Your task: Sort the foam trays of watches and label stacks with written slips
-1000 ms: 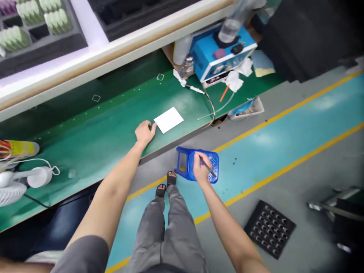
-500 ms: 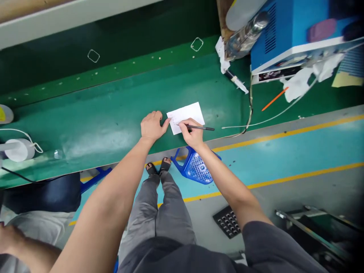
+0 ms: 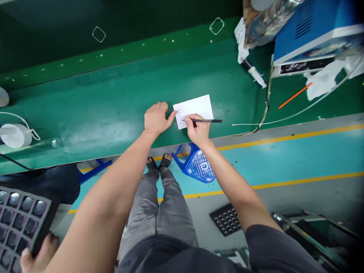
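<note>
A white sheet of paper (image 3: 199, 105) lies on the green workbench (image 3: 119, 98) near its front edge, with small faint marks on its left part. My right hand (image 3: 198, 131) is closed around a black pen (image 3: 212, 121), its tip on the paper and its back end pointing right. My left hand (image 3: 157, 116) rests on the bench just left of the sheet. Its thumb reaches out to the paper's left edge, and the other fingers are bent against the bench, holding nothing.
Right along the bench are a syringe (image 3: 256, 74), an orange stick (image 3: 295, 95), a white cable and a blue machine (image 3: 307, 34). A white spool-like object (image 3: 17, 135) stands at left. Below is a blue stool (image 3: 200, 166). Another person's hand (image 3: 42, 252) holds a compartmented tray (image 3: 21, 223).
The view has shifted, and the pen has moved slightly along the paper. A co-worker's hand has brought a dark compartmented tray into the lower left.
</note>
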{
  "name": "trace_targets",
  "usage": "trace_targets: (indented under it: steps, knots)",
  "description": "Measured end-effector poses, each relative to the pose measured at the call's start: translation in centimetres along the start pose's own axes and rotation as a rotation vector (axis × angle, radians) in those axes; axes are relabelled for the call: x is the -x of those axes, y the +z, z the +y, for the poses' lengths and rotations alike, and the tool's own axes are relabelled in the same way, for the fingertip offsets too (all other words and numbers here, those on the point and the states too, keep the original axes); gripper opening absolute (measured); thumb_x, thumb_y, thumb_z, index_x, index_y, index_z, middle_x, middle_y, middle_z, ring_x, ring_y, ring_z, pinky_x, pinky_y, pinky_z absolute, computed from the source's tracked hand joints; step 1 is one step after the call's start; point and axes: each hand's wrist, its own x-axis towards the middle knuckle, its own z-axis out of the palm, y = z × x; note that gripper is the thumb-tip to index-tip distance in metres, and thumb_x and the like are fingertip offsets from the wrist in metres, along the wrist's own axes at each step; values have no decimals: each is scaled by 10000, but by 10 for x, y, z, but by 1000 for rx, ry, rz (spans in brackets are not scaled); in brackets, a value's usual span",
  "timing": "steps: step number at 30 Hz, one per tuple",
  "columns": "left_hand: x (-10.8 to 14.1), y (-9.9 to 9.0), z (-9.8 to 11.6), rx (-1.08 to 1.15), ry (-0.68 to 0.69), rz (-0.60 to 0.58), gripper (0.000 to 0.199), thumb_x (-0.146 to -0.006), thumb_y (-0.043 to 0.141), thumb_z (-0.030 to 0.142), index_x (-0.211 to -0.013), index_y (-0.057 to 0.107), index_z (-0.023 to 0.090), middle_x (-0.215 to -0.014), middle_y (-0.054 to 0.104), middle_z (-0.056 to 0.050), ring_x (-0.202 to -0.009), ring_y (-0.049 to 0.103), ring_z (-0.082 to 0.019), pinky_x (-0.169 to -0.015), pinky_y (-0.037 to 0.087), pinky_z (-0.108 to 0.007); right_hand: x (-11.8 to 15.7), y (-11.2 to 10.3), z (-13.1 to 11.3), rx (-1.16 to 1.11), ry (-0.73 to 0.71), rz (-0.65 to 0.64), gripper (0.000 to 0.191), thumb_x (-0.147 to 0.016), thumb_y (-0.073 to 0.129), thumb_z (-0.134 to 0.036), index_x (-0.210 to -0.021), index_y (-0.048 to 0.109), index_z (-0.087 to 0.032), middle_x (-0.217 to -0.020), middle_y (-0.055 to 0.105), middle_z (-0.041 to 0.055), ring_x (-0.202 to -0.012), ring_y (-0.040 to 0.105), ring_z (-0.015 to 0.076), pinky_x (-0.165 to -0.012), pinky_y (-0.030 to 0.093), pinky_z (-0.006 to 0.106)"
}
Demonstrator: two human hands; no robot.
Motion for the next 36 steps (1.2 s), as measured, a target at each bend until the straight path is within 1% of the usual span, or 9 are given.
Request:
trace_targets:
  steps: [6,8,13,17,22,25,32,36]
  knots:
    - [0,0,0,7,2,1,577,-978,363,695,-980,615,175,-963,650,-127,-901,603,-259,-788,418,-369,-1,0,1,37,-48,4,350,-1014,520,-407,-860,695,-145,-814,714,54,-770,671,120,-740,524,266]
    - [0,0,0,18,1,5,581,-977,361,697,-985,615,175,-963,649,-128,-907,605,-264,-793,420,-373,-1,0,1,31,-31,3,371,-1019,507,-425,-863,695,-145,-824,715,59,-784,673,121,-759,531,271]
    - [-1,1,0,13,7,20,581,-977,358,697,-976,616,177,-945,648,-126,-900,604,-261,-795,431,-375,-1,-1,2,-5,13,-63,403,-1021,488,-472,-883,684,-148,-834,701,61,-794,656,129,-787,529,295]
    - [-2,1,0,9,12,31,563,-976,379,690,-974,615,179,-947,651,-124,-899,603,-257,-793,434,-372,-2,-2,2,34,17,-38,406,-1023,481,-466,-875,686,-148,-832,696,62,-801,653,129,-790,532,291]
    - [-2,1,1,12,4,30,549,-979,388,681,-970,612,179,-948,652,-126,-904,603,-260,-797,436,-376,-3,-3,2,16,7,-50,385,-1034,470,-446,-882,664,-151,-836,680,59,-813,647,131,-811,529,299]
    - [-2,1,2,11,-3,25,549,-978,391,682,-971,609,179,-951,652,-124,-904,606,-262,-802,441,-380,-3,-4,3,11,-16,-51,364,-1031,482,-429,-879,662,-151,-825,676,53,-798,644,128,-794,524,293]
    - [-3,3,1,42,2,30,598,-970,352,714,-977,607,173,-958,648,-133,-929,611,-266,-848,455,-378,-3,-5,3,35,-13,-86,377,-1025,471,-439,-866,663,-156,-824,686,52,-792,640,129,-781,517,294]
    - [-3,0,3,44,-9,8,616,-968,335,719,-991,608,167,-966,642,-138,-954,615,-274,-879,456,-377,-2,-5,3,28,-33,-60,358,-1025,478,-408,-863,665,-149,-827,690,53,-798,645,123,-787,515,283]
